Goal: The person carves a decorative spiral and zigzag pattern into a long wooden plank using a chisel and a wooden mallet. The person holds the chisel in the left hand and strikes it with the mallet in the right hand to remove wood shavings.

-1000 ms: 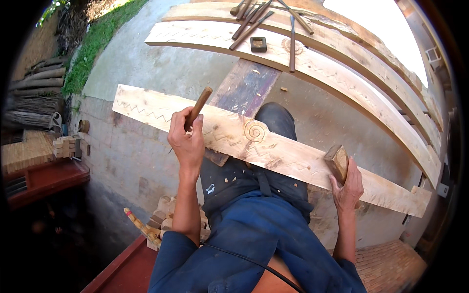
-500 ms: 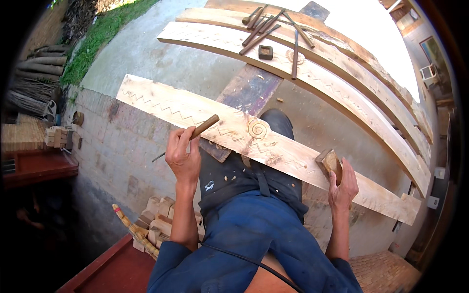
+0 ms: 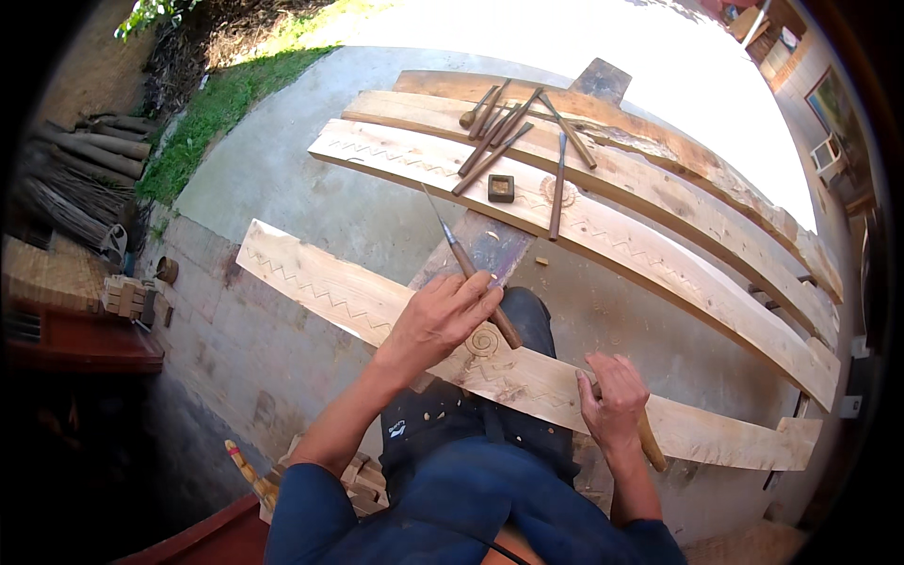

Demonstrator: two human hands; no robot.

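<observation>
My left hand point(image 3: 438, 320) is raised over the near plank point(image 3: 320, 294), its fingers closed round the wooden handle of a chisel point(image 3: 461, 256). The chisel's long thin blade points up and to the left, away from the wood. Below the handle's end shows a carved spiral point(image 3: 482, 341), with zigzag lines running along the plank to both sides. Farther right, my right hand point(image 3: 614, 400) is closed on a wooden mallet point(image 3: 651, 443), mostly hidden by the hand. The plank lies across my lap.
Beyond the near plank lie more long planks point(image 3: 659, 262). Several chisels point(image 3: 558, 188) and a small dark square box point(image 3: 501, 188) rest on them. A dark board point(image 3: 485, 247) runs under the planks. Wood blocks point(image 3: 363, 480) are piled at the lower left, beside a red surface point(image 3: 212, 537).
My left hand has moved right and forward, and the chisel has swung round so its blade points away from me. My right hand has shifted slightly left and nearer, tilting the mallet.
</observation>
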